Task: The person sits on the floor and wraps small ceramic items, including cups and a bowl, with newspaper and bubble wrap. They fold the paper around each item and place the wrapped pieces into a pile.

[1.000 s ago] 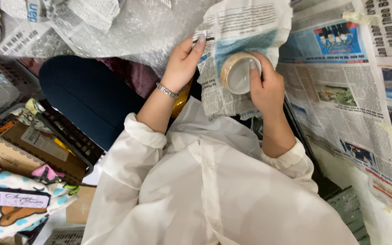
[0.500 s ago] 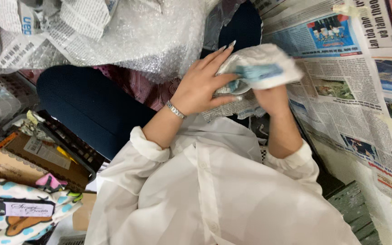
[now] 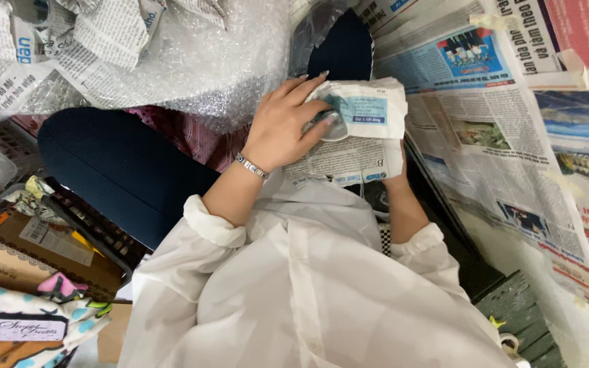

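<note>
A round object wrapped in newspaper (image 3: 363, 129) sits in front of my chest. My left hand (image 3: 286, 123) lies flat over its left side and presses the paper down around it. Only the wrist and thumb edge of my right hand (image 3: 395, 178) show, holding the bundle from beneath. A metal bracelet (image 3: 251, 165) circles my left wrist. The object inside is fully covered by paper. White sleeves (image 3: 206, 221) cover both forearms.
A sheet of bubble wrap (image 3: 199, 61) and crumpled newspaper (image 3: 103, 34) lie ahead on the left. Newspaper pages (image 3: 512, 123) line the surface on the right. My dark trouser leg (image 3: 117, 170) crosses the left side. Cardboard boxes (image 3: 28, 252) and a patterned bag (image 3: 28, 320) sit lower left.
The round object was half exposed in an open sheet a second ago. The paper is now folded shut over it, and the bundle has come lower, toward my chest.
</note>
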